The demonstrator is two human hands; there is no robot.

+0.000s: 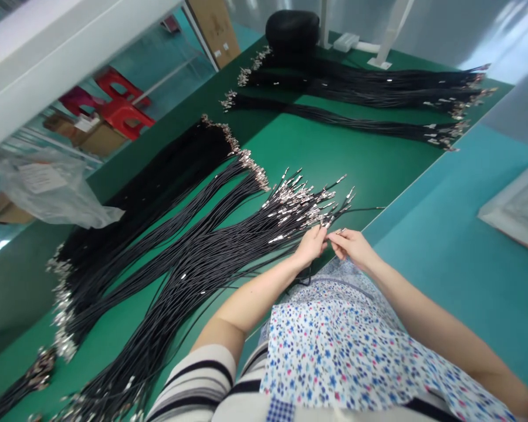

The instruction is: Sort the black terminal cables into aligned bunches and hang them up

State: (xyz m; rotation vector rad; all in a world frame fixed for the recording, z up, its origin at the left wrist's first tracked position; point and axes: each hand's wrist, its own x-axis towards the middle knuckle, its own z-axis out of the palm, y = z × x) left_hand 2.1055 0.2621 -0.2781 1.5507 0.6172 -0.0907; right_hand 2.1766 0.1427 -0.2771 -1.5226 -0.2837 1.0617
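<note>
Black wires with metal crimp terminals [299, 202] lie fanned out in a large bundle [193, 264] on the green table [347, 158]. My left hand [310, 246] is closed in a pinch on the terminal ends of a few wires at the near edge of the bundle. My right hand [352, 245] meets it fingertip to fingertip, pinched on a wire end with a small metal terminal. Both hands hover just over the table's near edge, above my floral apron.
More black wire bundles [361, 97] lie across the far end of the table, and another [158, 176] to the left. A black round object [293, 29] stands at the back. A clear plastic bag [48, 187] rests at left. Red stools [123, 108] stand beyond the table.
</note>
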